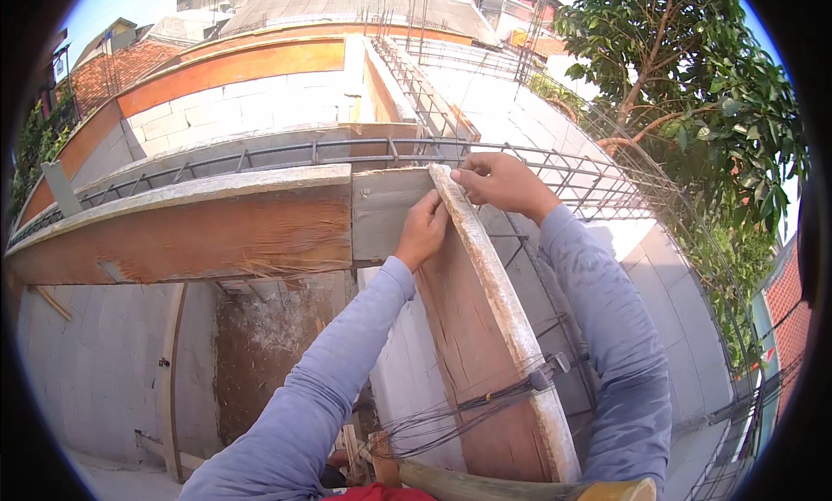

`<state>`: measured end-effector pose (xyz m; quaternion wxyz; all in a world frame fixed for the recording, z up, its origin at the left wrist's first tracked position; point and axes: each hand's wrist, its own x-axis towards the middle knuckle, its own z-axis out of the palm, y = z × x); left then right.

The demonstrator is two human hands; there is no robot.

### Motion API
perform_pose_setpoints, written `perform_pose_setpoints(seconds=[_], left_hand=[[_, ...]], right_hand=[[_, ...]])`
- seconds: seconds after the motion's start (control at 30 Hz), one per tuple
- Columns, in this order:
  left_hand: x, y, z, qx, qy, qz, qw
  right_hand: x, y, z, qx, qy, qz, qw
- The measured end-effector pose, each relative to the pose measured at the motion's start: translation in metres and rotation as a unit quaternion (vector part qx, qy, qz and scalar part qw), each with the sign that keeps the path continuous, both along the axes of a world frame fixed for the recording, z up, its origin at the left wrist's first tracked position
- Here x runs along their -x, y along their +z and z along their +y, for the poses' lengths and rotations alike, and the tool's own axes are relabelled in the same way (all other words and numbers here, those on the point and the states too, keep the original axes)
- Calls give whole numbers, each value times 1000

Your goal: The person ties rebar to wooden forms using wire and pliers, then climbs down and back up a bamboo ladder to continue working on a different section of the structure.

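Note:
A plywood formwork board (472, 354) with a pale, rough top edge runs from near my body to a corner ahead. At its far end, my right hand (507, 185) is closed in a pinch over the top edge; anything between the fingertips is too small to make out. Just left of it, my left hand (423, 230) is closed against the board's inner face, its fingertips partly hidden. A cross board of orange-brown plywood (199, 232) meets this corner from the left. Steel reinforcement bars (390, 150) pass just beyond both hands.
A bundle of thin dark wire (468, 406) hangs over the board nearer me, beside a grey metal piece (550, 371) on the edge. Below left is a deep room with a dirt floor (269, 354). Pale block walls (667, 293) and a leafy tree (685, 94) stand right.

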<state>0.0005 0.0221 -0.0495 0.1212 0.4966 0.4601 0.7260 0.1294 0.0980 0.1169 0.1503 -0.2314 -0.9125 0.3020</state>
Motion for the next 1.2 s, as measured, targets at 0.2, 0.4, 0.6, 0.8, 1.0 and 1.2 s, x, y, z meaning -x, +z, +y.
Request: perform_pose_setpoints(seconds=[0.2,0.4,0.6,0.8,1.0,1.2], left_hand=[[17,-11,2,25,-91,-6,995],[14,-3,0,28,-106,31,993],[31,-3,-1,36,-73,94,992],[30,-15,-11,148,-53,141,977],[61,-132,-97,310,30,393,865],[97,-278,-278,617,91,418,660]], right_hand=[[6,-10,-13,-175,-95,54,978],[13,-30,24,-133,-151,90,975],[25,-20,0,-121,-141,173,967],[14,-19,-8,-190,-150,121,963],[14,-12,5,-114,-117,162,973],[-20,39,-5,13,-77,-123,989]])
